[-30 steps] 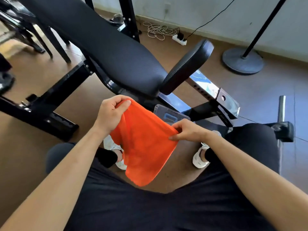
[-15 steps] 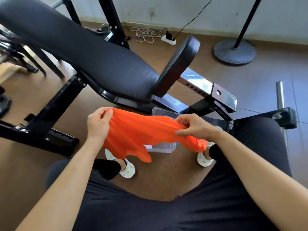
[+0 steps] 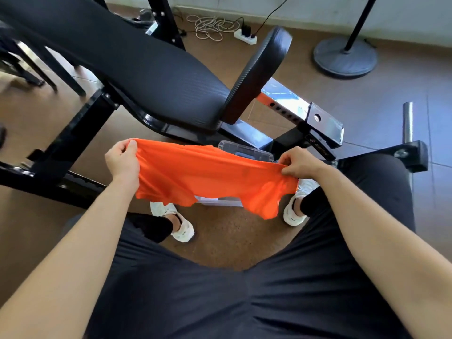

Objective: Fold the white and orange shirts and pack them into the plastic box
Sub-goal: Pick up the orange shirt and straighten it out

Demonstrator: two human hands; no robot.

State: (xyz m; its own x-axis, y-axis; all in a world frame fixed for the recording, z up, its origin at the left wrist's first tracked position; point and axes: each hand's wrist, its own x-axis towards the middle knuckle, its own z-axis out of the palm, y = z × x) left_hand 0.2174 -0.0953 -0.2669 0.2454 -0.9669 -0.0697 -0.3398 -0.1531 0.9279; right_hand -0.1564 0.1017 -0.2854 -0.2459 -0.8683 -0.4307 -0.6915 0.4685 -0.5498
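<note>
Since a second ago, orange shirt (image 3: pixel 208 174) is pulled out wide over plastic box (image 3: pixel 247 152). Left hand (image 3: pixel 122 162) and right hand (image 3: pixel 297 162) each pinch an end. Keep tension even; level edges before you fold.

One orange shirt (image 3: pixel 208 174), one plastic box (image 3: pixel 245 150)
</note>
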